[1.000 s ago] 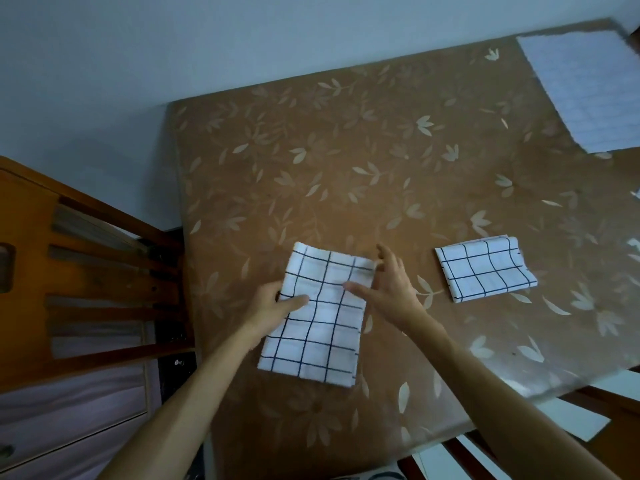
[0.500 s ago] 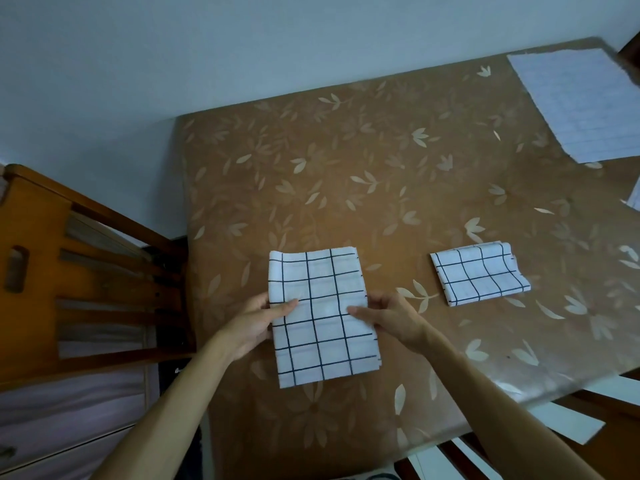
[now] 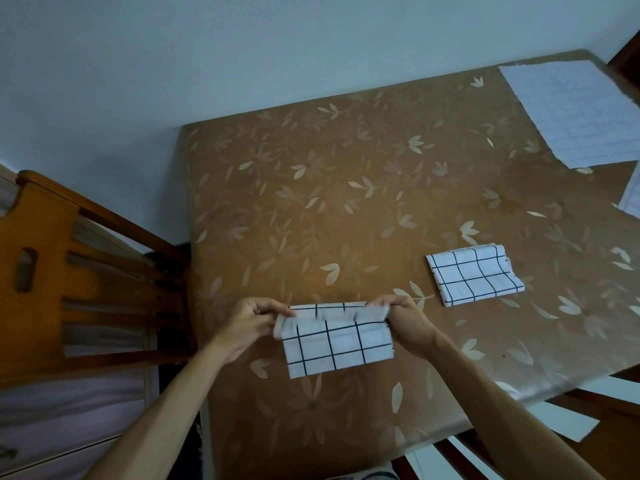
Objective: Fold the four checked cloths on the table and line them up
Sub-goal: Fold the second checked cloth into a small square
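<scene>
Both hands pinch one checked cloth (image 3: pixel 337 344) near the front of the table (image 3: pixel 311 202): the left hand (image 3: pixel 251 318) grips its far left corner and the right hand (image 3: pixel 403 315) its far right corner, with fingers curled tight. The raised edge between them is blurred, and the near half lies flat. Farther right, well apart, lies a folded cloth (image 3: pixel 474 273). At the far right corner a flat cloth (image 3: pixel 568 112) is spread open, its grid faint. A last cloth (image 3: pixel 632 195) is cut off by the right border.
</scene>
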`<state>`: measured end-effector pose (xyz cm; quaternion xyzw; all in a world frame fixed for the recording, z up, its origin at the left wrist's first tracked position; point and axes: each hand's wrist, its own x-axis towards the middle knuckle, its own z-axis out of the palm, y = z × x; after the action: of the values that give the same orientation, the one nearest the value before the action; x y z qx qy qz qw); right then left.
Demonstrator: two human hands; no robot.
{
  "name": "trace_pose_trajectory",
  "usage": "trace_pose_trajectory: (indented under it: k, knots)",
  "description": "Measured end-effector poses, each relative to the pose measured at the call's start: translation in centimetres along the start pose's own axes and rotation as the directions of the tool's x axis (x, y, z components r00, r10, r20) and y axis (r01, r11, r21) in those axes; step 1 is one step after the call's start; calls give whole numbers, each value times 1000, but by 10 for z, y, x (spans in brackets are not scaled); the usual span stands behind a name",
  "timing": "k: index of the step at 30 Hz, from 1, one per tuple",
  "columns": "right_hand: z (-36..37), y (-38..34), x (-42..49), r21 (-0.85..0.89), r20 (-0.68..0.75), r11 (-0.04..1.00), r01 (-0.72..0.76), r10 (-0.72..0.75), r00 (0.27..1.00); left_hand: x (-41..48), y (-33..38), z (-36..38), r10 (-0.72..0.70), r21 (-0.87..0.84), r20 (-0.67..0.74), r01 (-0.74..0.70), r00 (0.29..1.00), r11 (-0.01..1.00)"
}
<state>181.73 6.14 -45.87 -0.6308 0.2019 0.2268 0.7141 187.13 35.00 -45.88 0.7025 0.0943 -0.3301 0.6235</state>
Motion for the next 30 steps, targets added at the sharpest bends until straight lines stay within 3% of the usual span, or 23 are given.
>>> trace_pose_trajectory:
  k: [2,6,9,13,16,22,27,30]
  knots:
    - [-1,-1,0,-65,-43,997,-31,28,999,-2,1,1,8,65,-10,-7,1000,998]
    - [-5,0,4,-163,-57,986,-35,26,998,-6,2,-1,-37,-116,47,43,998,992]
    - [0,-5,4,-98,-50,994,-39,34,998,-9,-2,1,-52,-177,97,69,994,982]
    - [6,-8,4,-31,-58,997,-64,62,996,-10,-8,9,-27,-124,37,31,999,992]
    - [4,-1,8,-164,-79,984,-63,51,996,-10,-13,13,-8,-169,-34,2,999,986]
    - [0,11,11,-378,-148,921,-89,35,988,1,-27,15,87,86,-264,-67,961,994]
    - [5,16,23,-412,-235,910,-36,-68,970,8,-23,21,165,175,-248,-123,955,977]
    - [8,9,30,-433,-268,901,22,-152,951,16,-22,20,97,210,-181,-58,979,976]
